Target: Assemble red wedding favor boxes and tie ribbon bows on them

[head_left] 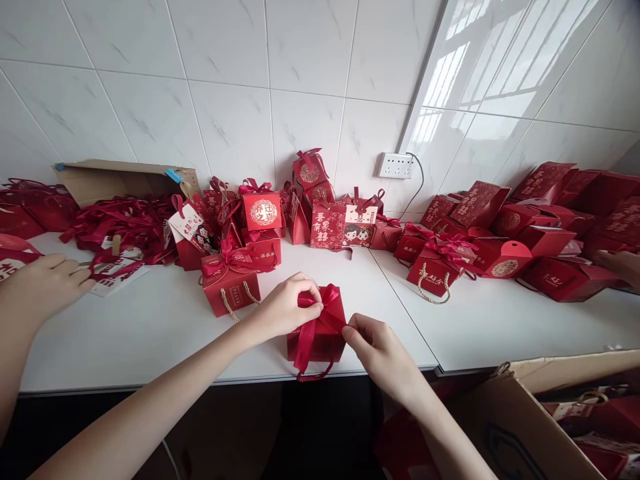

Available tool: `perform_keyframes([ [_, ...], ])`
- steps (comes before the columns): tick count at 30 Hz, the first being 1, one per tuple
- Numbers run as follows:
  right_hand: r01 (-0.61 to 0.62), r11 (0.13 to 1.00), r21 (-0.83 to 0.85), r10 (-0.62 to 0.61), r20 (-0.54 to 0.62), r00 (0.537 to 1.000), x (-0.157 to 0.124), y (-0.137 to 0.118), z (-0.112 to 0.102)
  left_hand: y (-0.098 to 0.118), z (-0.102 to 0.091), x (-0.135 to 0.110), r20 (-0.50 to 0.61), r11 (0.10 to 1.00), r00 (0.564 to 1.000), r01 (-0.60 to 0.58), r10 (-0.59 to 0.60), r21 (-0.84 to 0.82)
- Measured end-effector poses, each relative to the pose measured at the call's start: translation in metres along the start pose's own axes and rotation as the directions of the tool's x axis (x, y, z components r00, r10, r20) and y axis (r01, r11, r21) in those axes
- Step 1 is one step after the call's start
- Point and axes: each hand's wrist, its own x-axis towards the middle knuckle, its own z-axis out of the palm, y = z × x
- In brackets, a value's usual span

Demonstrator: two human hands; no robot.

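A small red gift box [325, 337] stands near the front edge of the white table [150, 327], with a red ribbon [315, 320] across its top. My left hand [287, 307] is closed, pinching the ribbon's loop on top of the box. My right hand [373, 343] is closed too, pinching the ribbon's other end at the box's right side. A ribbon tail hangs down the box's front.
Several finished red boxes [260, 227] with bows line the tiled wall, and more red boxes [525, 247] fill the right. Loose red ribbons [120, 223] lie by a cardboard box [110, 177]. Another person's hand [47, 283] rests at left. An open carton [540, 427] sits lower right.
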Motion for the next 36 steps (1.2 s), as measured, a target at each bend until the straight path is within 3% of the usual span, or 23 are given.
perform_keyframes([
  [7, -0.073, 0.994, 0.086, 0.062, 0.128, 0.99, -0.015, -0.001, 0.0, 0.0, -0.001, 0.001, 0.01, 1.0, 1.0, 0.013, -0.013, 0.006],
  [12, -0.041, 0.999, -0.012, 0.043, 0.211, 0.976, -0.019, -0.001, -0.013, -0.002, -0.001, 0.0, 0.003, 1.0, 1.0, 0.008, -0.008, -0.02],
  [13, -0.028, 0.999, -0.044, 0.035, 0.175, 0.984, -0.015, 0.0, -0.018, -0.003, -0.001, -0.001, -0.017, 0.999, 1.0, -0.001, 0.0, -0.045],
  [15, -0.001, 0.994, -0.11, 0.0, -0.007, 1.0, 0.0, 0.003, -0.029, -0.005, -0.004, -0.003, -0.087, 0.994, 0.996, -0.014, 0.005, -0.104],
  [17, 0.049, 0.984, -0.174, -0.084, -0.197, 0.977, 0.02, 0.008, -0.037, -0.007, -0.008, -0.006, -0.153, 0.995, 0.988, 0.003, -0.019, -0.104],
  [19, 0.13, 0.97, -0.204, -0.168, -0.18, 0.969, 0.039, 0.011, -0.038, -0.008, -0.011, -0.008, -0.171, 0.999, 0.984, 0.038, -0.045, -0.038],
  [22, 0.217, 0.964, -0.154, -0.22, -0.002, 0.975, 0.058, 0.011, -0.03, -0.007, -0.014, -0.011, -0.147, 0.997, 0.987, 0.066, -0.06, 0.037],
  [24, 0.232, 0.965, -0.122, -0.229, 0.032, 0.973, 0.062, 0.008, -0.022, -0.007, -0.013, -0.012, -0.155, 0.995, 0.985, 0.085, -0.077, 0.049],
  [27, 0.209, 0.97, -0.126, -0.216, -0.047, 0.975, 0.059, 0.004, -0.013, -0.008, -0.011, -0.015, -0.182, 0.991, 0.976, 0.127, -0.117, 0.043],
  [31, 0.178, 0.964, -0.196, -0.202, -0.111, 0.973, 0.046, -0.002, -0.013, -0.009, -0.009, -0.021, -0.108, 0.984, 0.979, 0.166, -0.172, -0.062],
  [36, 0.129, 0.952, -0.278, -0.181, -0.168, 0.969, 0.028, -0.006, -0.011, -0.008, -0.01, -0.023, -0.118, 0.97, 0.979, 0.14, -0.165, -0.198],
])
